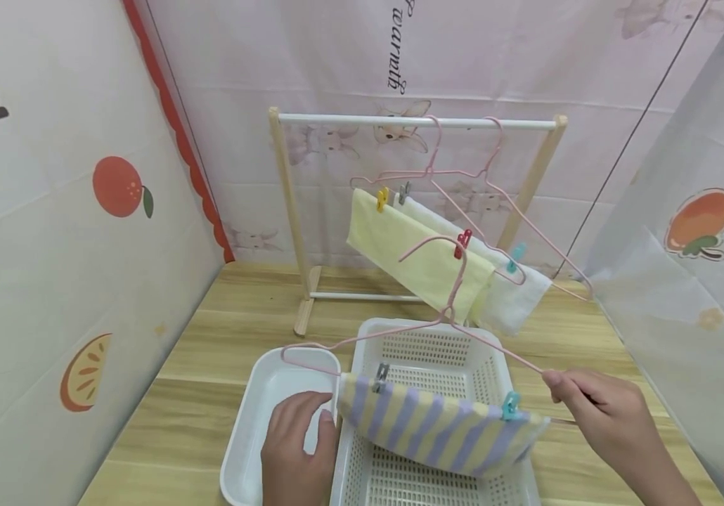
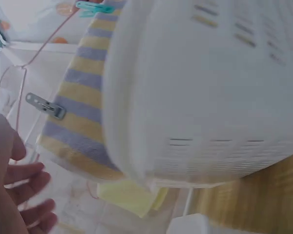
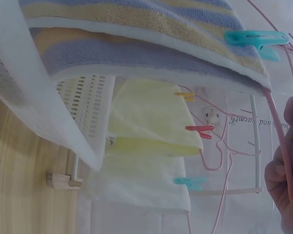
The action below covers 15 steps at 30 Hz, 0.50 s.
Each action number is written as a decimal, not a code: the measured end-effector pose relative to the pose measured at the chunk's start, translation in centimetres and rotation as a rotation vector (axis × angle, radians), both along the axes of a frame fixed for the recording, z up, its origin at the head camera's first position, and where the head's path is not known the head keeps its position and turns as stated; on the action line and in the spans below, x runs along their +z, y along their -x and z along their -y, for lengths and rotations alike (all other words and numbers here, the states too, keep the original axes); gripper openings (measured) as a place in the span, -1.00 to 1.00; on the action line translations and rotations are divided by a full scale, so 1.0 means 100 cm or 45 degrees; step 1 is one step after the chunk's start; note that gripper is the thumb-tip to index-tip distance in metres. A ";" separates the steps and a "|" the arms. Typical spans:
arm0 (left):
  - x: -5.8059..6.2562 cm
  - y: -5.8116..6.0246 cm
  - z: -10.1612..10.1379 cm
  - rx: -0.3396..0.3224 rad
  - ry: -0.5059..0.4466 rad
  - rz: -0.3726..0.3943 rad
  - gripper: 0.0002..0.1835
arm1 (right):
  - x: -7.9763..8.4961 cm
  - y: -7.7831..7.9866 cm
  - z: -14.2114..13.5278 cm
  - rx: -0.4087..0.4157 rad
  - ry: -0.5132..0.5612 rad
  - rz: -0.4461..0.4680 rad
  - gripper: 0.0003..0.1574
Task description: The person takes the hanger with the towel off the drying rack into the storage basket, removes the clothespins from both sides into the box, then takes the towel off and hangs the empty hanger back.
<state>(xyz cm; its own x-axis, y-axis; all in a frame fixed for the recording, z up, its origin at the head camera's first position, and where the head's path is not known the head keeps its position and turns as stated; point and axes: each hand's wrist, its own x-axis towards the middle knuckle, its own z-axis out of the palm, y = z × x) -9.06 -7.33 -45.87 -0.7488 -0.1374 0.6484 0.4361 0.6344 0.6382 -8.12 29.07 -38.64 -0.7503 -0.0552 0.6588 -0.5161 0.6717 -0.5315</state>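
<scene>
My right hand [image 1: 609, 414] grips the right end of a pink wire hanger [image 1: 393, 329]. A purple-and-yellow striped towel [image 1: 438, 425] is folded over the hanger's lower bar. A grey clothespin [image 1: 381, 377] clips it near the left end, a teal clothespin [image 1: 510, 405] near the right. My left hand [image 1: 299, 443] is by the towel's left end, above the white tray, with fingers loosely bent. In the left wrist view, those fingers [image 2: 27, 187] hold nothing and stand apart from the grey clothespin. The right wrist view shows the fingers [image 3: 278, 175] curled round the pink wire.
Beneath the towel stands a white perforated basket [image 1: 362, 334], with a smaller white tray [image 1: 235, 450] to its left. Behind, a wooden-legged drying rack [image 1: 289, 204] carries two pink hangers with a yellow cloth [image 1: 400, 246] and a white cloth [image 1: 516, 302], held by clothespins.
</scene>
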 end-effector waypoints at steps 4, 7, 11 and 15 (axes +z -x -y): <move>0.007 0.010 -0.001 -0.170 -0.008 -0.411 -0.74 | -0.002 0.002 0.001 0.021 -0.010 -0.021 -0.51; 0.011 0.019 -0.006 -0.271 0.030 -0.550 -0.74 | -0.003 0.003 0.002 0.031 -0.015 -0.025 -0.50; 0.016 0.028 -0.015 -0.315 0.082 -0.578 -0.72 | -0.003 0.003 0.004 0.038 -0.031 -0.033 -0.48; 0.021 0.033 -0.021 -0.340 0.144 -0.493 -0.62 | -0.004 0.003 0.006 0.032 -0.036 -0.043 -0.48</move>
